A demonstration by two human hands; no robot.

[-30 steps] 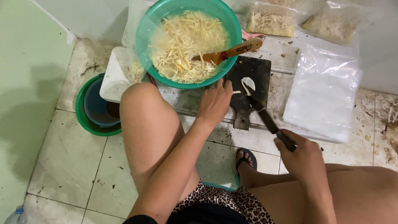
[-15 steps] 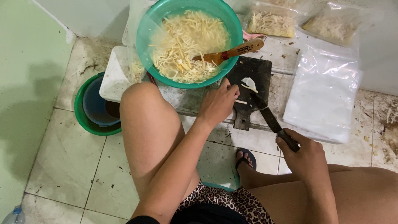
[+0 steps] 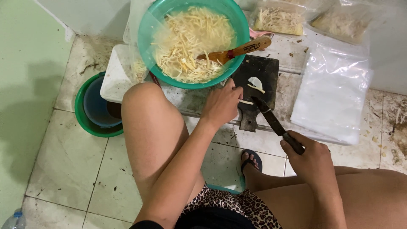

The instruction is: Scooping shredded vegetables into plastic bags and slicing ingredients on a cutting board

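Left hand (image 3: 220,104) slid left off board (image 3: 258,70); knife (image 3: 275,123) drawn back.

Stained tiled floor (image 3: 63,169) carries a green bucket (image 3: 87,123), clear plastic bags (image 3: 330,93) (one stack) and a black cutting board (image 3: 254,85)
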